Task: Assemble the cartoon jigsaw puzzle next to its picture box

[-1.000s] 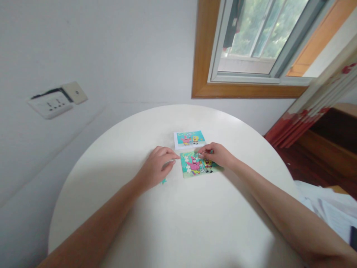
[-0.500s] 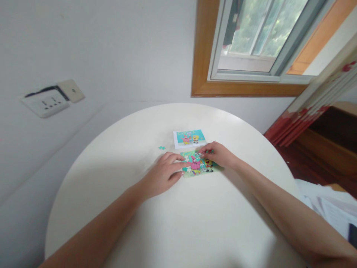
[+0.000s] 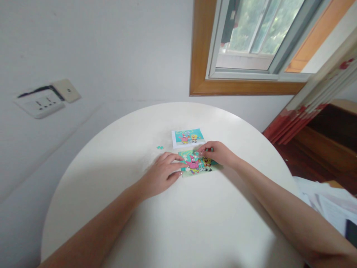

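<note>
On the round white desk (image 3: 173, 230) lies a small cartoon jigsaw puzzle (image 3: 195, 166), a little right of the middle and toward the far side. The person's left hand (image 3: 161, 175) rests flat on the desk just left of it. Its fingers are loosely spread and stretched out, and their tips touch the puzzle's left edge. The right hand (image 3: 219, 153) comes in from the right and sits over the puzzle's far right corner. It is curled, with thumb and fingertips bunched together on the puzzle's surface; whether a piece is caught between them I cannot tell.

Just beyond the puzzle, almost touching its far edge, lies a white-bordered picture card (image 3: 187, 137) showing the same cartoon. A single teal loose piece (image 3: 160, 147) lies left of the card, apart from both hands.

A wall socket (image 3: 40, 105) sits on the white wall to the far left. A wood-framed window (image 3: 200, 56) is at the far right, with a red-patterned curtain (image 3: 312, 108) beside it. Some papers (image 3: 331, 204) lie off the desk's right edge.
</note>
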The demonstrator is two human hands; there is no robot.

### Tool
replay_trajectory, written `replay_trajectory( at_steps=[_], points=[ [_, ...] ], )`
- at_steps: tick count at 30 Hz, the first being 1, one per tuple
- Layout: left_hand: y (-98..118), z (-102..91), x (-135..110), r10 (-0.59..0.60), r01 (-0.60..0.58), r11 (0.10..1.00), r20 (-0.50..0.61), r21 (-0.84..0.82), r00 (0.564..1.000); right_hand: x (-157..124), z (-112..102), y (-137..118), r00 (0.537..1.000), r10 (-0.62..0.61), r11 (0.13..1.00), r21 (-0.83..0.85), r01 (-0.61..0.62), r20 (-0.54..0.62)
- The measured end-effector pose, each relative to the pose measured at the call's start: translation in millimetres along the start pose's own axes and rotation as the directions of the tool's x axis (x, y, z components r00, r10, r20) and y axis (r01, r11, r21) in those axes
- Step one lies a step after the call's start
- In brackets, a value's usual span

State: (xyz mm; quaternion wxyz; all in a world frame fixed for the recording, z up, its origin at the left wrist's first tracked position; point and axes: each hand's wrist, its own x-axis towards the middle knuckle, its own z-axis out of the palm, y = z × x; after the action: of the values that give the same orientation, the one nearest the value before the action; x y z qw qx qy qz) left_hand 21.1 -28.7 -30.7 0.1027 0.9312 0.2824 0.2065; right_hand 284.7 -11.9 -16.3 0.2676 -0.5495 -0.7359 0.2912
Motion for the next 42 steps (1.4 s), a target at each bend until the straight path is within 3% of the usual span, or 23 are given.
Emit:
replay_trajectory(
  at_steps=[4, 8, 14, 21, 29, 33, 42],
  points=[
    [-1, 0.1, -1, 0.0, 0.0, 1.0, 0.002, 0.004, 1.0, -1, -2, -3, 0.994, 0.108, 0.973, 0.203, -0.105, -0.003],
    [0, -0.4, -1, 0.003, -0.003, 1.0, -0.007, 0.002, 1.0, -1, -2, -4, 0.992, 0.121, 0.901, 0.414, -0.126, 0.039],
    [0, -0.2, 0, 0.003, -0.003, 1.0, -0.014, 0.001, 1.0, -2, -4, -3, 0.991, 0.123, 0.88, 0.454, -0.136, 0.056],
    [-1, 1.0, 0, 0.005, -0.005, 1.0, -0.007, -0.007, 1.0, 0, -4, 4, 0.988, 0.157, 0.844, 0.52, -0.132, -0.004],
    [-1, 0.5, 0, -0.002, 0.002, 1.0, 0.005, -0.008, 1.0, -1, -4, 8, 0.984, 0.176, 0.856, 0.493, -0.156, 0.006],
    [0, 0.2, 0, 0.0, 0.0, 1.0, 0.005, 0.0, 1.0, 1, -3, 10, 0.984, 0.174, 0.872, 0.472, -0.13, -0.049],
    [-1, 0.6, 0, 0.008, -0.008, 1.0, 0.011, 0.0, 1.0, 1, -2, 11, 0.979, 0.149, 0.959, 0.263, -0.109, -0.137]
  ],
)
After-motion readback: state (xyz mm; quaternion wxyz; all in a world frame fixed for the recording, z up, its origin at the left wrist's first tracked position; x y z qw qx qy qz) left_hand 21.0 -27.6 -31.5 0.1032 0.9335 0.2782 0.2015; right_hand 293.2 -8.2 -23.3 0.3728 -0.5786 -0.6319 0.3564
